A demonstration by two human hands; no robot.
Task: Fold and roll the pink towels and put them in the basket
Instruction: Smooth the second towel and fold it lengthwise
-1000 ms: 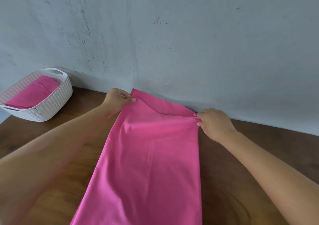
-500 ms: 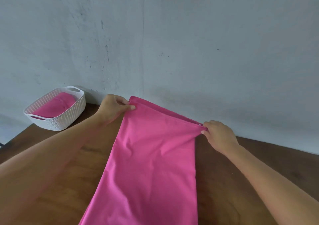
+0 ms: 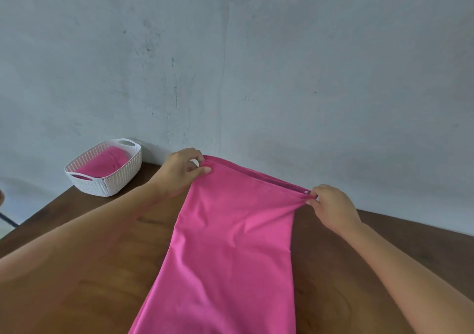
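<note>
— What carries everything?
— A dark brown wooden bench [image 3: 333,295], its far edge against a grey wall [image 3: 282,64].
— And on it?
— A white basket [image 3: 110,185] at the far left corner, near the wall. A pink towel [image 3: 230,244] runs down the middle, well apart from the basket, its far end raised off the wood.

Folded pink towel [image 3: 225,244] along table; rolled towel [image 3: 102,163] inside white basket [image 3: 112,183].

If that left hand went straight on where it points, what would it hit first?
The left hand pinches the pink towel's corner; beyond that, probably the grey wall first. Nothing else shows between, though depth is unclear.
</note>
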